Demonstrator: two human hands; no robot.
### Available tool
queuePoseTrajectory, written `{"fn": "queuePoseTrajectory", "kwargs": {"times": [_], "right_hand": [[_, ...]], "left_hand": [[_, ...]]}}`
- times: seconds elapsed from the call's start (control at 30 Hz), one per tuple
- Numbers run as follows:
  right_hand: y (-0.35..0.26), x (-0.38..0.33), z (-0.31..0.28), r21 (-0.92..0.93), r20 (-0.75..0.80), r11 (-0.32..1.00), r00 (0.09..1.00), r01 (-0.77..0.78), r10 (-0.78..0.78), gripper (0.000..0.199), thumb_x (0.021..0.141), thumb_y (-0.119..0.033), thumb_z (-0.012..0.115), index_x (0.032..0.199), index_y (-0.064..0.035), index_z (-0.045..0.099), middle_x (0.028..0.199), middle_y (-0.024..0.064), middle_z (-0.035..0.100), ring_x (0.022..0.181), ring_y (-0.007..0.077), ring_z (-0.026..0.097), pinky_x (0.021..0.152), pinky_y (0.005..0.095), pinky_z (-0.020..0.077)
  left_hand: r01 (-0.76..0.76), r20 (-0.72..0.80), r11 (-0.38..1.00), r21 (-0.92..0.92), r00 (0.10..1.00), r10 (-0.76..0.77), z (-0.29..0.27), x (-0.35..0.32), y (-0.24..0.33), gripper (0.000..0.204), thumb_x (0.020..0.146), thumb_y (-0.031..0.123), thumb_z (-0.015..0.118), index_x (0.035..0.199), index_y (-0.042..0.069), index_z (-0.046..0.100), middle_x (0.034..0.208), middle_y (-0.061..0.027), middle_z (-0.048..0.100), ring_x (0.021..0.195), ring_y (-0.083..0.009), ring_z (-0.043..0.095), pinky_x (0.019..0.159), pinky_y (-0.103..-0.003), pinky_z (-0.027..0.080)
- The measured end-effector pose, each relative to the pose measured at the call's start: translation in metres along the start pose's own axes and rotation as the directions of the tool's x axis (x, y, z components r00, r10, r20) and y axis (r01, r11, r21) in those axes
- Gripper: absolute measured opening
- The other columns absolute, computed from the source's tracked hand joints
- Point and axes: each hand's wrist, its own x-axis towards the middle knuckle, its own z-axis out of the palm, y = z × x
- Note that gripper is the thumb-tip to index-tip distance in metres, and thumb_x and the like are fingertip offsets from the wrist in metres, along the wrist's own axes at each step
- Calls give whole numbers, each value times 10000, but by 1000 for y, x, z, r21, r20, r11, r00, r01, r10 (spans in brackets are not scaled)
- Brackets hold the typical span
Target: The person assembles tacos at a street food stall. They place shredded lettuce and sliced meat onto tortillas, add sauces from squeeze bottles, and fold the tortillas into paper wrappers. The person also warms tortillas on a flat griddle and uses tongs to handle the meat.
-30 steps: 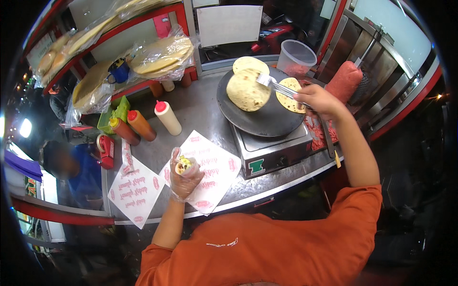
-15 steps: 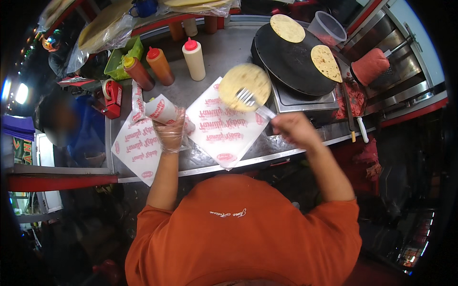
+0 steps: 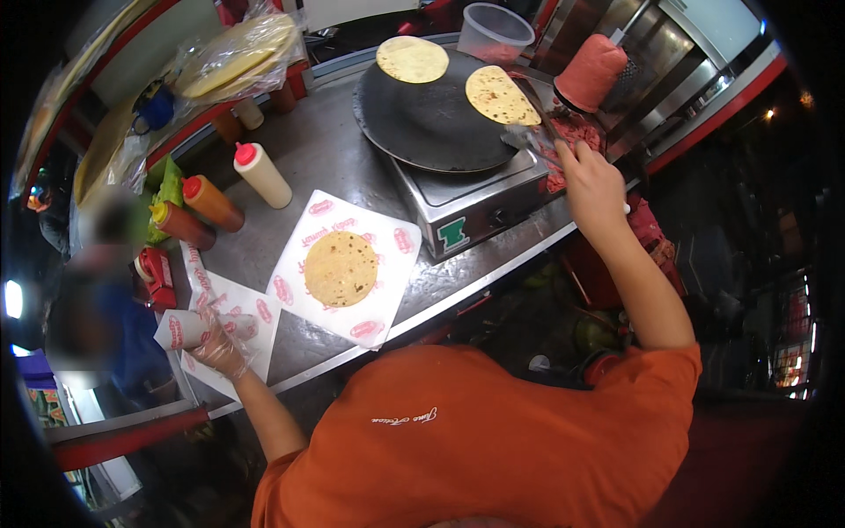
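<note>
Wrapped roll point(image 3: 180, 327) lay pointing left, gripped by the gloved left hand point(image 3: 216, 348); right hand point(image 3: 591, 180) clenched tongs point(image 3: 528, 134) reaching far-left.

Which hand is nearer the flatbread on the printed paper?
Left. The left hand, gloved and holding a wrapped roll, sits just left of the flatbread. The right hand is beyond the griddle.

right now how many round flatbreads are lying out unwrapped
3. Two round yellow flatbreads lie on the black round griddle: one at its far edge, one at its right. A third lies on the white printed paper sheet. Bagged stacks may hide more.
</note>
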Motion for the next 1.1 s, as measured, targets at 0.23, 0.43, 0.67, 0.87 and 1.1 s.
{"fn": "queuePoseTrajectory", "kwargs": {"times": [0.23, 0.43, 0.67, 0.87, 1.1], "right_hand": [[85, 78, 25, 451, 142, 842, 956, -294, 258, 340, 933, -115, 686, 1257, -23, 727, 1033, 200, 756, 948, 371, 746, 827, 453, 568], [181, 127, -6, 664, 646, 343, 741, -664, 184, 252, 1017, -203, 687, 1207, -51, 755, 677, -41, 548, 517, 52, 476, 442, 248, 336], [122, 74, 85, 631, 39, 760, 986, -152, 165, 407, 1001, -286, 667, 1320, -36, 696, 1168, 294, 710, 1040, 437, 713, 896, 492, 541], [97, 57, 78, 798, 476, 368, 873, -478, 102, 333, 1071, -320, 614, 1232, -48, 719, 802, 86, 686, 596, 204, 653, 586, 367, 560], [139, 51, 16, 600, 797, 256, 542, -758, -266, 418, 1090, -311, 583, 821, -1, 665, 658, 52, 646, 463, 127, 582, 406, 280, 437]], "left_hand": [[-16, -67, 999, -29, 998, 14, -7, -5, -2, 359, 877, 40, 866, 1162, -20, 656, 1057, -94, 719, 867, -171, 676, 772, -329, 585], [-4, -126, 1000, 6, 992, 5, 3, -15, 6, 351, 891, 42, 852, 1168, -22, 646, 1066, -102, 708, 804, -160, 674, 599, -281, 569], [88, 54, 939, -333, 996, -75, 67, -17, 14, 576, 880, -18, 834, 1366, -1, 526, 1208, -112, 676, 975, -174, 699, 798, -298, 600], [106, 115, 992, -65, 988, -98, 129, 4, 11, 365, 876, 12, 842, 1154, 36, 607, 987, -62, 703, 835, -159, 684, 761, -313, 579], [40, 178, 949, -311, 984, 17, 104, -2, 46, 435, 866, -25, 830, 1218, 25, 580, 1002, -65, 680, 828, -159, 678, 720, -324, 585]]}}
